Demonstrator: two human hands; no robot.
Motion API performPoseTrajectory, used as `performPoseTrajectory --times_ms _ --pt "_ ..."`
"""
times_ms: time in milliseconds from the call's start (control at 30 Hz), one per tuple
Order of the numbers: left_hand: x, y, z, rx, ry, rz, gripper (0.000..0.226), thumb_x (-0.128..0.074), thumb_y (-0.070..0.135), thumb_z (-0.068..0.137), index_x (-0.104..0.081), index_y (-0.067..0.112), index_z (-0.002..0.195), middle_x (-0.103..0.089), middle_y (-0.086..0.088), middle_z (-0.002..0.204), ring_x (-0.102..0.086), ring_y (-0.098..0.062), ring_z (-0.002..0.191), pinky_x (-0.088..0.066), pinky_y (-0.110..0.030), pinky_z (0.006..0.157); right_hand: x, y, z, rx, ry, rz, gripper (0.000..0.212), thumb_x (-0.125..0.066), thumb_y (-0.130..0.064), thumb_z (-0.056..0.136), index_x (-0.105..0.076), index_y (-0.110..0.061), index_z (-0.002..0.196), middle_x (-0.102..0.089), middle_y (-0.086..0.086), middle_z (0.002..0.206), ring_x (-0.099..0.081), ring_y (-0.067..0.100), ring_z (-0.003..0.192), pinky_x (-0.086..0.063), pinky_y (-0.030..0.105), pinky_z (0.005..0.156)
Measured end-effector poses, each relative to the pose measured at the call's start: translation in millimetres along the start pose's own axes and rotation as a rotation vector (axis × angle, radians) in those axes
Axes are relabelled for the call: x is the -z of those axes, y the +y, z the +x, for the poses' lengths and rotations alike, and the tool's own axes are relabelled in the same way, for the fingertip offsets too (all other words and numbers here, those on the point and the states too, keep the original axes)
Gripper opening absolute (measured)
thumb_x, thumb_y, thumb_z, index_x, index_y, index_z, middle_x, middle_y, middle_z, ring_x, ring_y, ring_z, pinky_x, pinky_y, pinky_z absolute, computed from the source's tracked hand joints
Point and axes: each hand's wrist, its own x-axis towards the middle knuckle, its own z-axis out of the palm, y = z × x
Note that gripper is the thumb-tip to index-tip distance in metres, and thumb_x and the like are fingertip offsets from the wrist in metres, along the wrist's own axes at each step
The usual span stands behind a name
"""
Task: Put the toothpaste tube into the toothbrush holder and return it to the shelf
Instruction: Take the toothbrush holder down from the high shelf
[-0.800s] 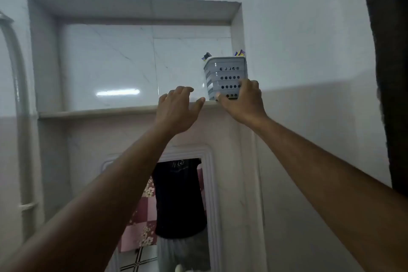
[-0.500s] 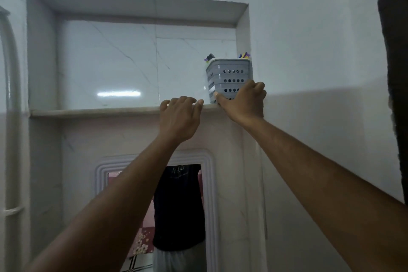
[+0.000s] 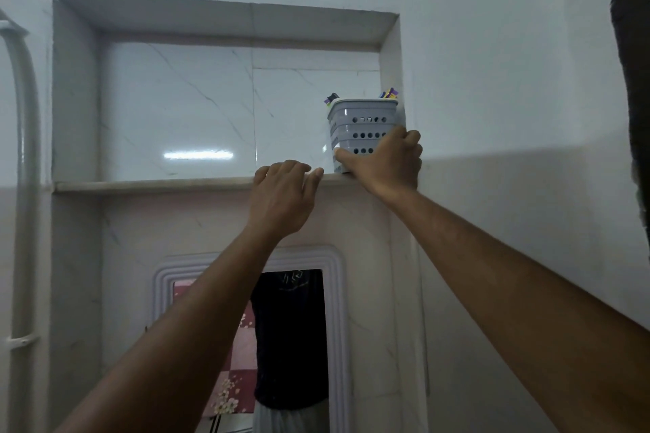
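Note:
A grey perforated toothbrush holder stands upright at the right end of the recessed marble shelf, against the niche's right wall. Coloured tips of toothbrushes and a dark tip stick out above its rim; I cannot tell which is the toothpaste tube. My right hand is wrapped around the holder's lower front. My left hand holds nothing, its fingers slightly apart and resting on the shelf's front edge just left of the holder.
A white pipe runs up the left wall. Below the shelf hangs a framed mirror showing a person in a dark shirt. A dark door edge is at the far right. The shelf's left part is bare.
The holder has settled deeper onto the shelf's right end with my right hand still around it. My left hand came down onto the shelf edge. The view tilted up slightly.

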Motion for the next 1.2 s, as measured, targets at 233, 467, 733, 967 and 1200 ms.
performPoseTrajectory --times_ms 233,467,733,967,1200 --pt "0.6 1.3 -1.2 -0.014 0.018 -0.005 0.054 -0.031 0.055 0.113 -0.072 0.022 0.127 -0.075 0.002 0.126 -0.067 -0.026 0.12 -0.04 -0.045 0.108 -2.3 -5.0 6.1 -0.007 0.024 0.136 0.125 -0.091 -0.068 0.065 -0.035 -0.005 0.157 -0.05 0.014 0.149 -0.052 0.038 0.136 -0.051 0.045 0.1" --pt "0.6 1.2 -1.5 0.001 0.005 -0.016 0.056 -0.03 0.057 0.113 -0.071 0.023 0.129 -0.075 0.001 0.128 -0.066 -0.027 0.122 -0.04 -0.046 0.11 5.8 -5.5 3.1 -0.02 0.084 0.254 0.114 -0.093 -0.066 0.062 -0.042 -0.01 0.148 -0.054 0.007 0.142 -0.058 0.032 0.129 -0.049 0.037 0.087" --pt "16.3 18.8 -17.3 0.036 -0.027 -0.115 0.065 -0.03 0.066 0.109 -0.059 0.023 0.148 -0.062 -0.001 0.152 -0.053 -0.023 0.146 -0.021 -0.05 0.132 52.8 8.2 -32.6 0.024 0.152 0.385 0.116 -0.092 -0.066 0.056 -0.045 -0.016 0.15 -0.056 -0.001 0.14 -0.063 0.023 0.122 -0.047 0.03 0.085" --pt "28.4 30.0 -58.5 0.033 0.007 -0.151 0.061 -0.035 0.064 0.11 -0.055 0.025 0.152 -0.053 0.001 0.16 -0.044 -0.023 0.153 -0.029 -0.053 0.128 71.8 39.3 -93.8 0.002 0.092 0.399 0.117 -0.085 -0.075 0.051 -0.047 -0.019 0.147 -0.058 -0.006 0.135 -0.066 0.019 0.118 -0.055 0.034 0.088" --pt "34.1 41.4 -134.6 0.073 -0.112 -0.218 0.061 -0.038 0.063 0.109 -0.052 0.025 0.155 -0.052 0.0 0.162 -0.045 -0.021 0.151 -0.029 -0.05 0.127 65.5 82.5 -166.1 -0.001 -0.044 0.376 0.125 -0.087 -0.076 0.05 -0.041 -0.018 0.151 -0.059 -0.005 0.138 -0.067 0.017 0.118 -0.065 0.043 0.087"
